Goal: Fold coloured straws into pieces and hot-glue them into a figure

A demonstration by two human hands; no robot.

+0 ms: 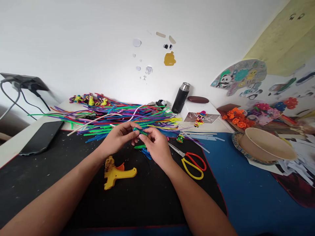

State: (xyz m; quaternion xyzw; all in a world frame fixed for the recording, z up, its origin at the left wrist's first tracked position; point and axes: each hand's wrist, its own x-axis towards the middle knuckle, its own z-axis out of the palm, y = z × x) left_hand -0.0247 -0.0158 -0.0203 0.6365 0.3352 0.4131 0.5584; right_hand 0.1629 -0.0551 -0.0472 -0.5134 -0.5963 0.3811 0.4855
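My left hand (124,133) and my right hand (155,141) meet above the black mat (147,209), thumbs and fingertips closed on a small green and blue pipe cleaner piece (139,130). Fingers hide much of its shape. Just below them, short blue pipe cleaner bits (146,154) and a green bit (139,147) lie on the mat. A yellow glue gun (116,173) with an orange trigger rests under my left wrist. To the right of my right hand are scissors (189,160) with one red and one yellow handle, and a small green figure (180,138).
A wide heap of colourful pipe cleaners (118,114) lies behind my hands. A phone (41,137) is at left. A black flask (180,98) stands beside a white box (201,111) at the back. Farther right are a bowl (270,144) and orange flowers (237,118).
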